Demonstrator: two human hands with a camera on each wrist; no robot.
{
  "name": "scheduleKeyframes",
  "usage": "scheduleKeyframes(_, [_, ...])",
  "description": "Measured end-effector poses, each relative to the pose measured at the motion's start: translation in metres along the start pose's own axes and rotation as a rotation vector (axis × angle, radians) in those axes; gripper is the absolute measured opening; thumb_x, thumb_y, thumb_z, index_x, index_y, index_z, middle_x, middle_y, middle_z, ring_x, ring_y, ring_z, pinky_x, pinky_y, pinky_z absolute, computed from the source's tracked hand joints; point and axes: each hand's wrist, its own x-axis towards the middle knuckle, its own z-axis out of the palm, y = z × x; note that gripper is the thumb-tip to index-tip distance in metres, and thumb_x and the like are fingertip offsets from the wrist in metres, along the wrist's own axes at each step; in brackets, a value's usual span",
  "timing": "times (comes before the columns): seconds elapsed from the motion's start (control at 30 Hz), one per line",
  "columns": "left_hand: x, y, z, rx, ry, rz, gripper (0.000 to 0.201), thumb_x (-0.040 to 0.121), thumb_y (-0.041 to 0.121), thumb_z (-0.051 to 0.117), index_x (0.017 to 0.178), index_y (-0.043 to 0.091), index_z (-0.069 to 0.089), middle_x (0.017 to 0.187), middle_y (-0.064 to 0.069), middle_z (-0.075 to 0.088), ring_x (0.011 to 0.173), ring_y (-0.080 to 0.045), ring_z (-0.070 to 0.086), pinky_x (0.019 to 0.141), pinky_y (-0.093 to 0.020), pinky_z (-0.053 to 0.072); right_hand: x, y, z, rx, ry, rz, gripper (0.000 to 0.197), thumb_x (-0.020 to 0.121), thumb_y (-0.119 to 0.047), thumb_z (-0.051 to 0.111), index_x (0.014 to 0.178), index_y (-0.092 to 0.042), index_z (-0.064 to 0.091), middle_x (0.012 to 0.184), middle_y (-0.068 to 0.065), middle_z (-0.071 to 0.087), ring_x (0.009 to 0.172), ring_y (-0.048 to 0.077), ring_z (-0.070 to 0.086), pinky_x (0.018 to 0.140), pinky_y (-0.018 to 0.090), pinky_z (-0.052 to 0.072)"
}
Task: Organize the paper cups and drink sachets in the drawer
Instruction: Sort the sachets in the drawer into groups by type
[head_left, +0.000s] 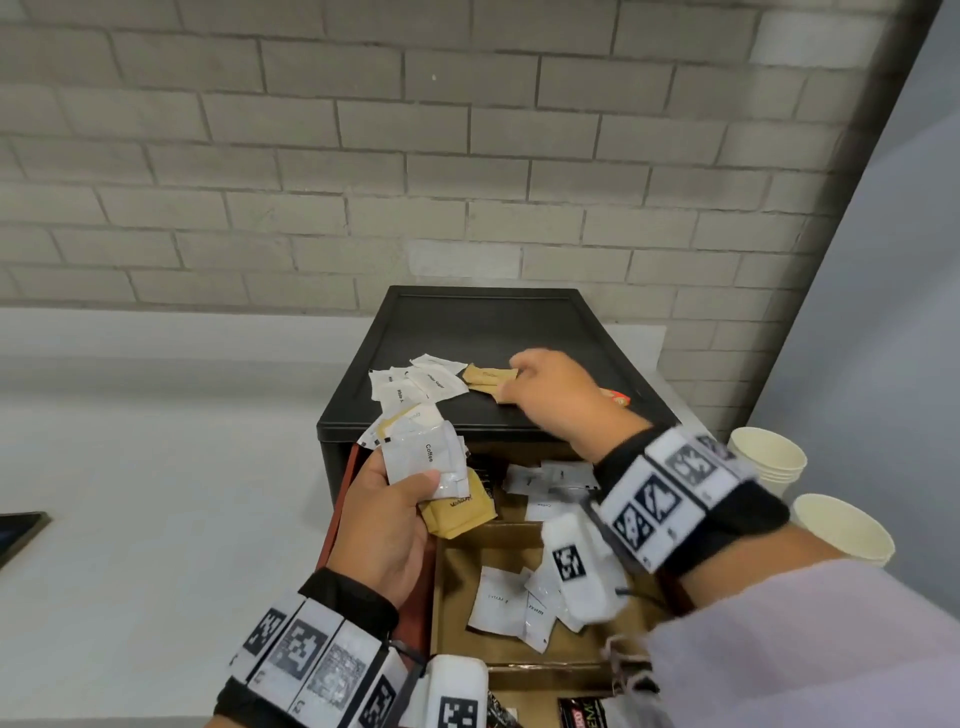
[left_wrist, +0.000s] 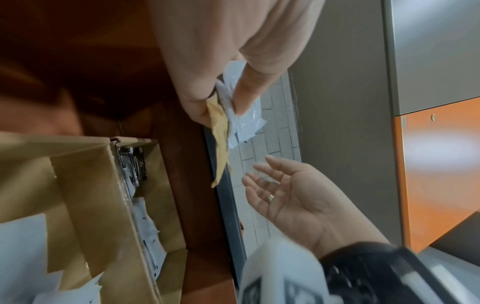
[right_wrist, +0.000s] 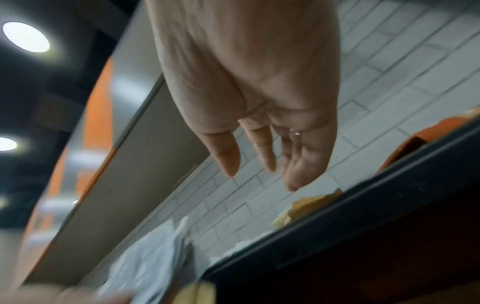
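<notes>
My left hand (head_left: 400, 499) grips a bundle of sachets (head_left: 426, 460), white ones on top and a tan one (left_wrist: 219, 123) below, held above the open drawer (head_left: 519, 551). My right hand (head_left: 550, 389) hovers with straight, relaxed fingers (right_wrist: 262, 152) over the black box top (head_left: 467, 322), just right of the tan sachets (head_left: 488, 379) lying there; it holds nothing. White sachets (head_left: 415, 384) lie in a pile on the box top's left. More white sachets (head_left: 514, 608) lie loose in the drawer's cardboard compartments. Stacked paper cups (head_left: 769, 457) stand at the right.
A second paper cup (head_left: 844, 527) stands nearer on the right counter. An orange-red packet (head_left: 618, 399) peeks out behind my right wrist. A grey brick wall (head_left: 363, 156) rises behind the box. A dark flat object (head_left: 18, 532) lies at the far left edge of the white counter.
</notes>
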Motion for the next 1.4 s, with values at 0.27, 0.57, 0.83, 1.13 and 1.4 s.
scheduleKeyframes(0.27, [-0.003,0.002,0.006,-0.016,-0.021,0.024,0.045,0.091,-0.014,0.039,0.1,0.025,0.059,0.099,0.001,0.067,0.091,-0.017,0.065,0.069,-0.031,0.059,-0.025,0.019,0.019,0.137,-0.491,-0.041,0.065,0.086,0.001,0.059,0.139,-0.029,0.037,0.076,0.002,0.055,0.063,0.013,0.054,0.058,0.023,0.049])
scheduleKeyframes(0.57, [-0.001,0.001,0.002,-0.047,0.004,0.02,0.046,0.091,-0.015,0.039,0.111,0.022,0.056,0.12,-0.007,0.06,0.103,-0.022,0.059,0.074,-0.03,0.05,0.018,0.006,-0.02,0.358,0.015,0.012,0.03,0.087,0.006,0.052,0.109,-0.013,0.06,0.107,0.006,0.052,0.088,0.017,0.059,0.07,0.025,0.057])
scheduleKeyframes(0.83, [-0.001,-0.004,0.001,0.09,-0.033,0.048,0.04,0.09,-0.009,0.048,0.114,0.022,0.057,0.114,-0.004,0.065,0.103,-0.021,0.063,0.063,-0.019,0.055,-0.015,0.0,0.007,0.047,-0.215,-0.237,0.03,0.084,-0.032,0.066,0.113,-0.027,0.06,0.098,-0.008,0.059,0.092,0.009,0.056,0.082,0.027,0.047])
scheduleKeyframes(1.13, [0.0,-0.004,0.0,0.13,-0.031,0.081,0.033,0.09,-0.008,0.05,0.098,0.022,0.059,0.116,-0.012,0.062,0.09,-0.02,0.064,0.058,-0.02,0.054,-0.019,0.006,-0.007,0.127,-0.069,-0.159,0.013,0.087,-0.012,0.063,0.077,-0.018,0.056,0.077,0.005,0.057,0.064,0.013,0.054,0.054,0.024,0.051])
scheduleKeyframes(1.4, [0.0,-0.004,0.002,0.152,-0.008,0.062,0.036,0.09,-0.008,0.049,0.098,0.026,0.059,0.133,-0.012,0.052,0.104,-0.026,0.059,0.053,-0.014,0.051,-0.028,0.056,0.004,0.198,-0.228,0.296,0.024,0.09,0.004,0.045,0.073,-0.008,0.058,0.069,0.006,0.051,0.055,0.012,0.048,0.048,0.019,0.047])
